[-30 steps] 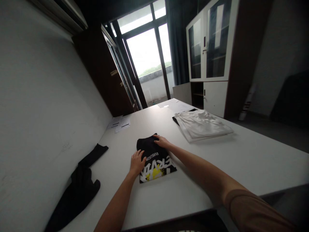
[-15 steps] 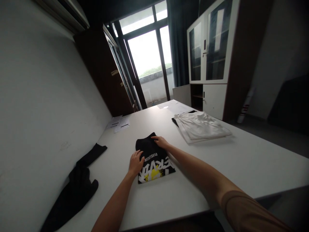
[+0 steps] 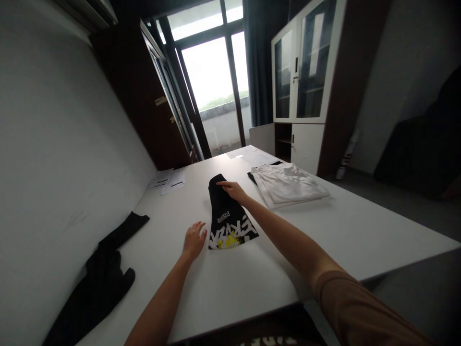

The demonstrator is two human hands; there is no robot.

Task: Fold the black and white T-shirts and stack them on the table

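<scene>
A folded black T-shirt with white lettering and a yellow patch is in front of me, its far end drawn up to a narrow, raised shape. My right hand pinches that far end near the collar. Just left of the shirt, my left hand is over the table with its fingers apart, holding nothing. A small gap separates it from the shirt's left edge.
The white table runs toward the window. White folded clothes lie on dark cloth at the right. A black garment lies at the left by the wall, with papers beyond it. A glass-door cabinet stands behind.
My right hand has pulled the shirt's collar end away from me and up, narrowing it. My left hand has come off the shirt to its left. The view has shifted slightly.
</scene>
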